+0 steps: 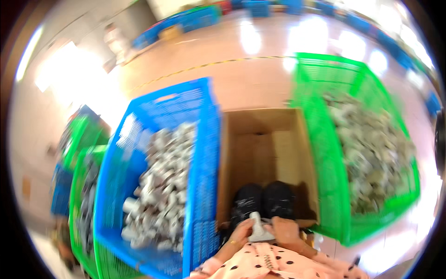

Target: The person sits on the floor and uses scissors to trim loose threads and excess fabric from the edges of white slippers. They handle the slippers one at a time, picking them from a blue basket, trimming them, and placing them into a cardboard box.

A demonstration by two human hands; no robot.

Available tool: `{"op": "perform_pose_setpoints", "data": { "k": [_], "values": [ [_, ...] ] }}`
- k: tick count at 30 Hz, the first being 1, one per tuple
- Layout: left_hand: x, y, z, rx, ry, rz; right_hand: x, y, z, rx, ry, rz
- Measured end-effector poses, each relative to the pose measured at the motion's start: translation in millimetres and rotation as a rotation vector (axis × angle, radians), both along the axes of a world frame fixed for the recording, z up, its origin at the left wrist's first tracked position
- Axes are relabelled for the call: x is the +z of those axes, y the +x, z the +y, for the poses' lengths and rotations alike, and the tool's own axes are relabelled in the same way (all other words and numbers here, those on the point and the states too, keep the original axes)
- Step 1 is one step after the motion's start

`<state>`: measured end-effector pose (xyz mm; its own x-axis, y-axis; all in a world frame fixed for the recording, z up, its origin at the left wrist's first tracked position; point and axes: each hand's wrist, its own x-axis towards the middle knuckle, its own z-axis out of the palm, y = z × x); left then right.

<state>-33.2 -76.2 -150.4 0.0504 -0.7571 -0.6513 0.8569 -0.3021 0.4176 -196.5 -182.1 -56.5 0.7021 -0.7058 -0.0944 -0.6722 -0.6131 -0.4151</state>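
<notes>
Close to my body, both hands meet around a small white plastic piece [258, 228], which has a narrow upper end and a wider base. Its exact kind is blurred. My left hand [241, 232] is closed on the piece's left side. From the other side my right hand [285, 230] curls against it, most of its fingers hidden. On my left stands a blue crate [202, 162] with many white, tube-like plastic parts [162, 186] piled inside. To my right, a green crate [327, 186] holds a heap of greyish-white parts [367, 153].
Between the crates sits an open cardboard box [253, 153], with my dark shoes [265, 202] at its near end. More green crates [76, 200] with dark contents are at far left. A person [116, 42] is in the background, and blue crates [200, 18] line the far side.
</notes>
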Motion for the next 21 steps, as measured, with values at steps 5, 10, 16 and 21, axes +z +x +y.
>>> {"op": "perform_pose_setpoints", "data": {
  "k": [5,10,16,21],
  "values": [
    [20.3,-12.1,-13.3,0.037,-0.068,-0.073,5.4,-17.4,-15.7,-0.056,0.253,-0.180],
    [41.0,-12.0,-18.2,0.020,-0.003,-0.241,1.8,-4.8,-5.0,-0.020,0.319,-0.141],
    [38.2,-9.0,-9.2,0.025,-0.039,-0.282,-13.0,5.3,2.6,0.054,0.318,-0.276],
    [32.0,-3.8,-4.0,0.038,-0.071,-0.261,-26.6,11.0,2.0,0.103,0.364,-0.371]
  ]
}}
